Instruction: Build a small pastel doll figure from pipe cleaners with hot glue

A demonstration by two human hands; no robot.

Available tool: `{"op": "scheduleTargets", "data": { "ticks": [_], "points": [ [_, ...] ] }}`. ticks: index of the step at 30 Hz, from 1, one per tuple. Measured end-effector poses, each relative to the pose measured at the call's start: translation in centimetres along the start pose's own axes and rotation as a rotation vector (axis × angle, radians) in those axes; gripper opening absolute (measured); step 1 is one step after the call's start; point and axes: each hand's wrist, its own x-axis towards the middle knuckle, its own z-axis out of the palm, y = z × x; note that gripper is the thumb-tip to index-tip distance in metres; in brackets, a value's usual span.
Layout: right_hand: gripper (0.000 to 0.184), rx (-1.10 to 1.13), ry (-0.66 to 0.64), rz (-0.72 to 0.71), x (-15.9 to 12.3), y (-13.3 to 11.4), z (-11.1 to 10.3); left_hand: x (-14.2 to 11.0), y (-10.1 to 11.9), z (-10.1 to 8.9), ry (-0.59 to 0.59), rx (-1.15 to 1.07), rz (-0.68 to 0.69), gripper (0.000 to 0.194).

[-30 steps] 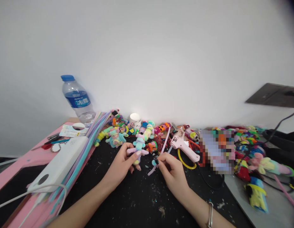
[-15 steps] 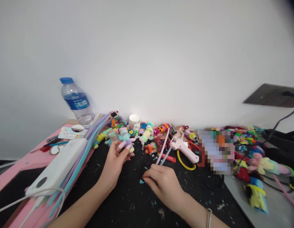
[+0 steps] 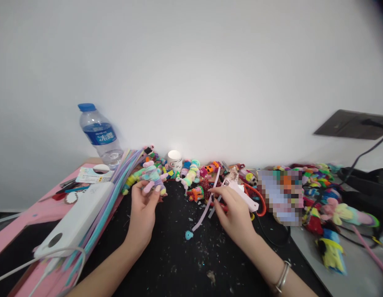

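Observation:
My left hand is closed around a pastel pipe-cleaner doll in pink, aqua, lilac and yellow, raised over the black work mat. Above the mat's middle, my right hand has thumb and index finger apart, beside a pale pink pipe-cleaner stem. Just behind that hand lies a pink hot glue gun, partly covered by it. A small light-blue fuzzy piece rests on the mat at the stem's near end.
Finished fuzzy dolls line the wall around a paper cup. To the left are a bundle of pastel stems, a white power bank-like box and a water bottle. More dolls and cables are at right.
My right hand has let go by the light-blue piece, leaving it on the mat, and moved up and right towards the glue gun. My left hand has shifted slightly left with the doll, now turned.

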Motion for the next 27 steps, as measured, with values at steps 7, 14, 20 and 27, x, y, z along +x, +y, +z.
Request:
{"op": "scheduleTargets", "data": {
  "ticks": [7,14,20,27],
  "points": [
    [0.025,-0.192,-0.374,-0.210,0.5,-0.4,-0.5,-0.3,0.0,0.2,-0.073,-0.055,-0.085,0.025],
    [0.016,-0.122,-0.081,-0.291,-0.4,-1.4,-0.2,-1.4,0.6,0.9,-0.290,-0.194,-0.335,0.024],
    [0.025,0.038,0.063,-0.343,-1.3,-2.0,-1.0,-2.6,0.9,1.3,-0.487,-0.197,-0.449,0.017],
    [0.029,0.071,-0.029,-0.178,-1.4,-2.7,-0.4,-3.6,1.0,1.5,-0.638,-0.193,-0.485,0.016]
  ]
}}
